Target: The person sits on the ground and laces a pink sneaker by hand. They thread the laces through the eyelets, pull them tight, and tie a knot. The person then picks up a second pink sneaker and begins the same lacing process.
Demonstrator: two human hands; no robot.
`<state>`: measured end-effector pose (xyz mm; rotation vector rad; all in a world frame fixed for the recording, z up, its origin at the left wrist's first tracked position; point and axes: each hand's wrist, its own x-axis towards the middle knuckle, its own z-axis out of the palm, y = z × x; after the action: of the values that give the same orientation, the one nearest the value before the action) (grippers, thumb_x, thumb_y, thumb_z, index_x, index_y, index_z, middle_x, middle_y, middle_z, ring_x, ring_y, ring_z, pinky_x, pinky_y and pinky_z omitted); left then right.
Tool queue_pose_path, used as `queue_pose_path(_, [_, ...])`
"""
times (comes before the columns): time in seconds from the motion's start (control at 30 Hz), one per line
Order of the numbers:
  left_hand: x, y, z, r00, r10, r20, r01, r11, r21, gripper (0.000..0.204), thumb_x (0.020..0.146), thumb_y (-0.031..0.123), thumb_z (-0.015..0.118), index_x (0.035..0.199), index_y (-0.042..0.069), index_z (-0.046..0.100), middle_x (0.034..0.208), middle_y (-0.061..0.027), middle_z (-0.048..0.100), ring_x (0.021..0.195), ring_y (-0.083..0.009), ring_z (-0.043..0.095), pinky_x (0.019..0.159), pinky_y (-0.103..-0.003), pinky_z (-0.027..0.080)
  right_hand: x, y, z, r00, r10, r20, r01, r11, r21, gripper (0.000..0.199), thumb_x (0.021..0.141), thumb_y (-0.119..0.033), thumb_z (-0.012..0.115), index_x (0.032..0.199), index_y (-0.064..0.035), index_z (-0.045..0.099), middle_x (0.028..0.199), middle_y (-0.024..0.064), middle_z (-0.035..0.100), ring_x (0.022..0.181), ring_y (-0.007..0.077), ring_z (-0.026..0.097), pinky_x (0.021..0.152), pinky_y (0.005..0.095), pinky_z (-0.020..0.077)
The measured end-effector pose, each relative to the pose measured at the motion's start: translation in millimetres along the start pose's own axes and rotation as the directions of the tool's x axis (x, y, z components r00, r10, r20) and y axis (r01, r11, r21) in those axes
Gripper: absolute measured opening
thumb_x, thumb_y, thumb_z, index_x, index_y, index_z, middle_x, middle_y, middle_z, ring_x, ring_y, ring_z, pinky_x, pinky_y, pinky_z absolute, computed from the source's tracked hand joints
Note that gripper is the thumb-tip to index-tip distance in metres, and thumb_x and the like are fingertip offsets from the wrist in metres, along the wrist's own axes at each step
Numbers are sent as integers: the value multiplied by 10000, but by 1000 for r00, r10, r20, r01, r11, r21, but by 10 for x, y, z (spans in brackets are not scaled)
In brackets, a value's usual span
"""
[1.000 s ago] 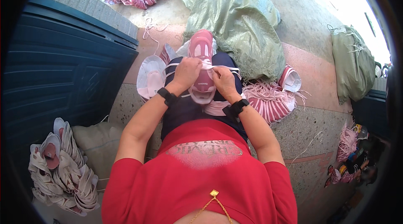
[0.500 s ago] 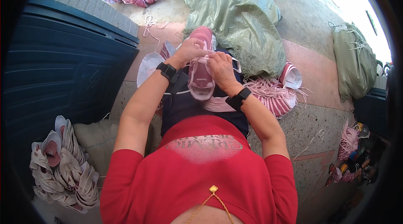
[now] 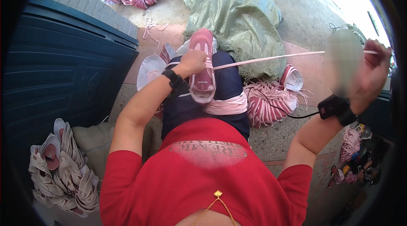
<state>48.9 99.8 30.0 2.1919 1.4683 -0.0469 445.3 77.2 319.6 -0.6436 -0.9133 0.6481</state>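
A pink shoe upper (image 3: 202,81) lies lengthwise over my dark-trousered lap, toe end away from me. My left hand (image 3: 194,62) is closed on its lacing area from the left side. From there a light pink shoelace (image 3: 271,59) runs taut, far out to the right. At its other end, near the right rim of the view, my right hand (image 3: 372,75) is closed on the lace; a blurred patch hides part of that hand. Across my right thigh lies a bundle of pale pink laces (image 3: 227,105).
Ahead lies a large green woven sack (image 3: 237,9), and another green sack (image 3: 347,41) is at the far right. Pink laced uppers (image 3: 271,103) are stacked right of my legs. Whitish uppers (image 3: 63,166) pile up at lower left, below a dark blue panel (image 3: 63,65).
My right hand has swung from the shoe upper far out to the right, drawing the lace into a long straight line. My left hand has closed over the lacing, a little lower.
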Motion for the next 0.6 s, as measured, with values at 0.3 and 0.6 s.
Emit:
queue_pose_path(0.3, [-499, 43, 64, 967, 129, -218, -50, 940, 337, 89, 720, 113, 595, 771, 52, 634, 858, -106, 591, 903, -288, 551, 639, -404, 508, -2394, 2231, 459, 436, 855, 281, -611, 510, -605, 260, 903, -106, 521, 1125, 8, 590, 739, 23, 599, 627, 72, 541, 560, 212, 443])
queue_pose_path(0.6, [-594, -20, 93, 951, 259, -168, -126, 823, 554, 93, 707, 147, 583, 757, 86, 632, 840, -65, 563, 886, -224, 535, 618, -331, 457, -2964, 2540, 680, 592, 688, 420, 119, 440, -890, 217, 832, -185, 548, 790, -3, 658, 855, 197, 623, 854, 359, 587, 759, 433, 487])
